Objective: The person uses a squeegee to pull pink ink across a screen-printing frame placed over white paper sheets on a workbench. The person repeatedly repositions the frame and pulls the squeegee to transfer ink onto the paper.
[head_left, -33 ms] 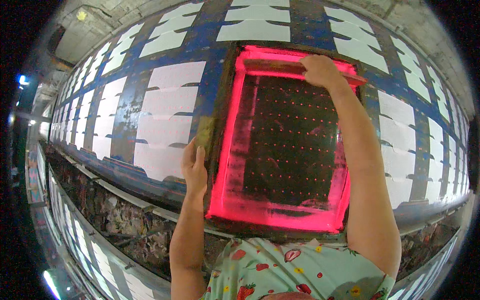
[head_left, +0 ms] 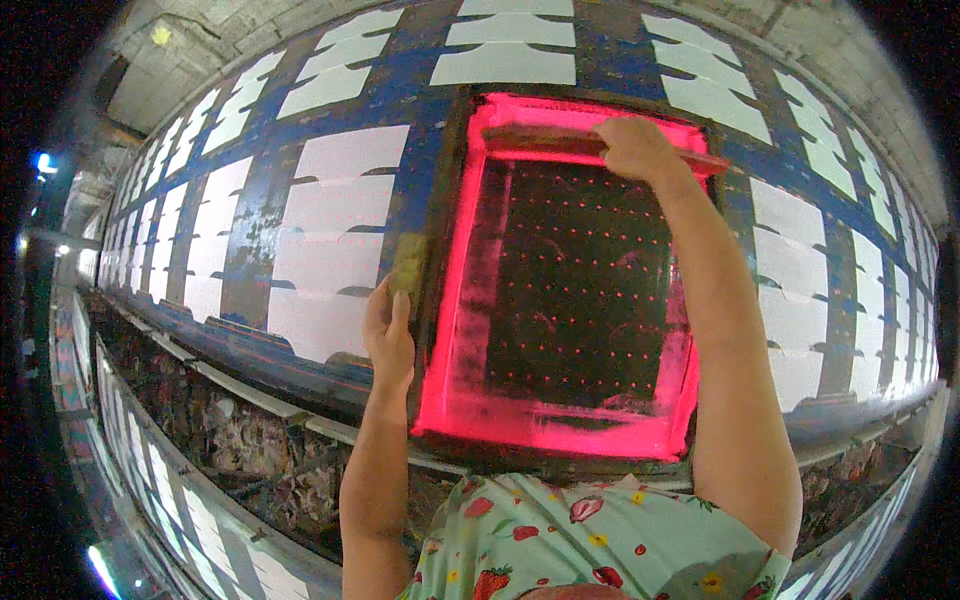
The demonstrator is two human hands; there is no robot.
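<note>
A screen-printing frame (head_left: 447, 330) lies in front of me, its dark mesh dotted with small pink marks and its borders coated in bright pink ink. Near the far end of the screen, my right hand (head_left: 640, 150) is closed on a long squeegee (head_left: 545, 142), which lies crosswise over the ink. Beside the frame's left edge is my left hand (head_left: 388, 335), thumb up and fingers curled against the frame's side, next to a yellowish strip (head_left: 409, 262). Its fingertips are partly hidden.
White cut fabric pieces (head_left: 328, 250) lie in rows along the blue-and-grey printing table (head_left: 255, 230), on both sides and beyond the frame. A rail (head_left: 250, 395) edges the table on my side. Another table with white pieces (head_left: 190, 500) stands at the lower left.
The squeegee and my right hand have come slightly nearer to me along the screen. My left hand stays at the frame's left side.
</note>
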